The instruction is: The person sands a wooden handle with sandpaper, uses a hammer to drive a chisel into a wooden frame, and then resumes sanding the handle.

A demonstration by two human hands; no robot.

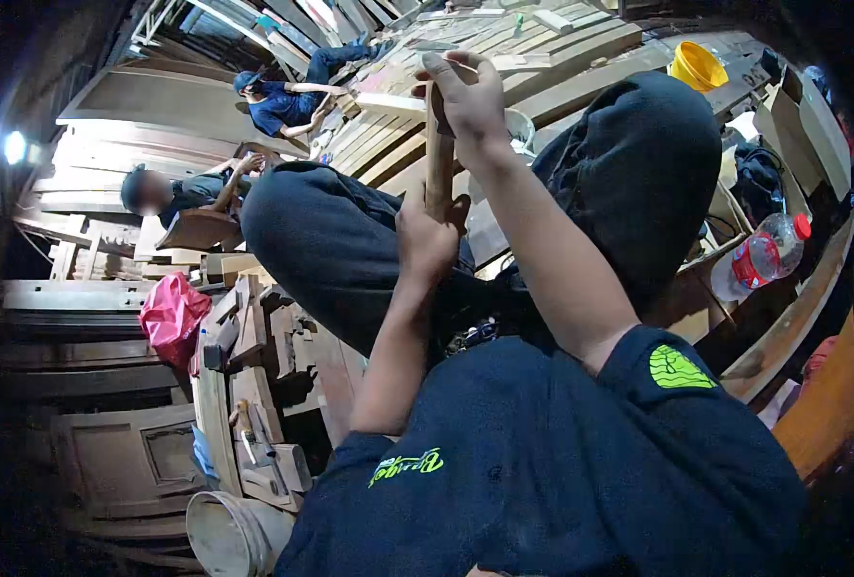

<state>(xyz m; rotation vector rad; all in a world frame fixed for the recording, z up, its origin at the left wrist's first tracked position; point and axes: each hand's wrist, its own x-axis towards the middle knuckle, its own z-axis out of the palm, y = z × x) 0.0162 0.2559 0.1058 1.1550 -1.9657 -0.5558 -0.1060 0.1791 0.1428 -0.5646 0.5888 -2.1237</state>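
The left hand [425, 240] grips the lower end of an upright wooden strip [438, 159], fingers wrapped around it. The right hand [467, 96] holds the upper end, fingers pressed together over the top. The strip stands between the raised knees. Near right lies a plastic bottle [762, 256]; far right, a yellow bucket [696, 65]; far left, two people sit among stacked timber.

Stick [438, 159] upright between raised knees, left hand [425, 240] at its lower end, right hand [467, 101] at its top. Bag [171, 317] left of left knee, bucket [230, 534] low left below wood scraps [273, 337]. Bottle [762, 256] right of right knee; tub [696, 65] behind it. Two people [283, 101] sit behind, upper left, on planks [542, 38].
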